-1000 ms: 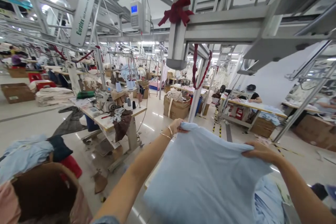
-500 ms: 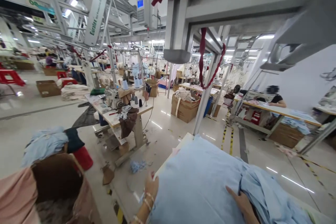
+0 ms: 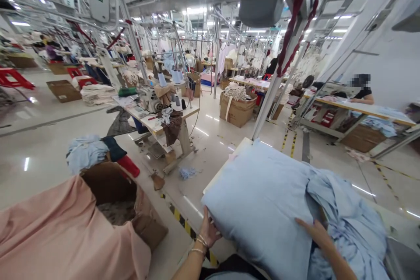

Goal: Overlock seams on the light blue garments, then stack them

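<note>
A thick, smooth spread of light blue fabric lies over a pale board in front of me. My left hand, with bracelets at the wrist, is at the near left corner of the fabric. Its fingers stretch upward along the edge and touch the cloth. On the right part of the spread, my right hand has its thumb side on top of the fabric, and the other fingers are partly hidden at a fold. Beside it is a bunched, crumpled heap of blue cloth.
Pink cloth drapes over an open cardboard box at left. Ahead stands a sewing table with a machine. A metal post rises behind the board. A co-worker sits at a table at right. Blue scraps litter the floor.
The view has tilted downward and shifted left, showing more of the fabric and the pink cloth. My left hand has come nearer along the fabric's edge. My right hand stays by the fold.
</note>
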`<action>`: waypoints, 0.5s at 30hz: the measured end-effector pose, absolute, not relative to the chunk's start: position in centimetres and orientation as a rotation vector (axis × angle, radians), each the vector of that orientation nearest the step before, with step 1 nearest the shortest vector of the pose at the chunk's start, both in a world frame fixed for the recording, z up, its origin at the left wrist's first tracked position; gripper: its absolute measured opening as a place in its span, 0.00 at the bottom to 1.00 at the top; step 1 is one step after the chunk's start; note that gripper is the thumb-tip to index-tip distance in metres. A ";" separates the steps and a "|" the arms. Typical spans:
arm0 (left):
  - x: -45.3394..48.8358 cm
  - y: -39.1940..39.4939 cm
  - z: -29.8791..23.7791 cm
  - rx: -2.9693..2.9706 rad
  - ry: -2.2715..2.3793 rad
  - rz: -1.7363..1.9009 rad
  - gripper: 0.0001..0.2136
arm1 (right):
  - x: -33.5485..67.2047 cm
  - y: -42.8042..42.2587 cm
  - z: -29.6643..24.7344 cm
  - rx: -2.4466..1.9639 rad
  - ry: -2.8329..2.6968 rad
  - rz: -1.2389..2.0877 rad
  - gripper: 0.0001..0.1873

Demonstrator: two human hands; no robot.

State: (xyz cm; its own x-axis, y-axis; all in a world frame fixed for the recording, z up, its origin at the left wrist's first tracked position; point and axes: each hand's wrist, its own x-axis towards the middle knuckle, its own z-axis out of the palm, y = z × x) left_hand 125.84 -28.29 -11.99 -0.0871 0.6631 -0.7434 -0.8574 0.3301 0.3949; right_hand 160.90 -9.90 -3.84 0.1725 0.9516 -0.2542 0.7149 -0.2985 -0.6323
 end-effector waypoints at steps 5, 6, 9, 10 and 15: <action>125.6 -29.7 -12.1 -0.270 0.863 1.308 0.33 | 158.3 -19.1 -3.6 -1.977 -1.508 0.873 0.38; 125.5 -29.9 -11.8 -0.270 0.831 1.314 0.31 | 157.7 -21.7 -3.9 -1.966 -1.467 0.946 0.36; 125.3 -30.3 -10.6 -0.271 0.771 1.334 0.28 | 155.9 -29.3 -5.7 -2.004 -1.199 1.311 0.30; 125.3 -30.4 -9.9 -0.270 0.763 1.339 0.28 | 155.2 -31.3 -6.4 -2.006 -1.064 1.458 0.30; 126.0 -30.1 -5.3 -0.237 0.771 1.359 0.24 | 151.0 -35.0 -9.0 -1.659 -0.354 1.980 0.38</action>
State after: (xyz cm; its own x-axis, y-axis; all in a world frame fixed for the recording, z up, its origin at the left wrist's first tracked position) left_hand 125.95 -30.12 -5.32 0.0134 0.7861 -0.6180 -0.9338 0.2308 0.2733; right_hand 150.98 -35.05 -9.01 -0.1073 0.5478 -0.8297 -0.2262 -0.8261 -0.5161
